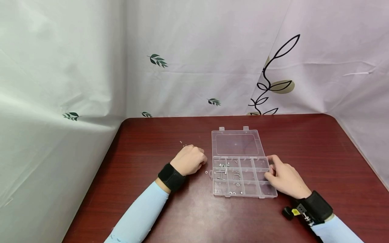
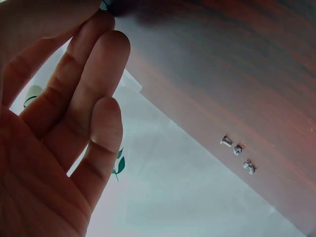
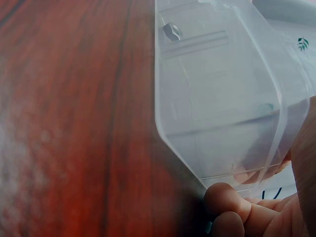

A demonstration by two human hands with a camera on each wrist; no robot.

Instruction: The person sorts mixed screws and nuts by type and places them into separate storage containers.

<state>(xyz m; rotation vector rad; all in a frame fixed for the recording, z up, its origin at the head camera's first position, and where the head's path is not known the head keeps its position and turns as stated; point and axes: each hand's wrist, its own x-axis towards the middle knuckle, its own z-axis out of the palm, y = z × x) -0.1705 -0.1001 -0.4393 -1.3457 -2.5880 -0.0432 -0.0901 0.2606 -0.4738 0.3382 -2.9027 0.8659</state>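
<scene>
A clear plastic compartment box [image 1: 236,195] stands on the table with its lid [image 1: 235,144] folded back. My right hand [image 1: 287,177] holds the box's right side, with bent fingertips [image 3: 224,197] at its lower edge in the right wrist view. To the left of the box, my left hand [image 1: 188,160] is low over the table, fingers bent. Its thumb and forefinger come together at the top edge of the left wrist view; whether they pinch something is hidden. A small washer [image 1: 206,172] lies between this hand and the box. Several small screws [image 2: 237,150] lie loose beyond the left hand.
Inside the box, longer screws [image 1: 221,171], shorter screws [image 1: 237,174] and a few nuts or washers [image 1: 238,185] lie in separate compartments. The dark red wooden table [image 1: 152,135] meets a white leaf-patterned cloth [image 1: 188,67] behind and at the sides.
</scene>
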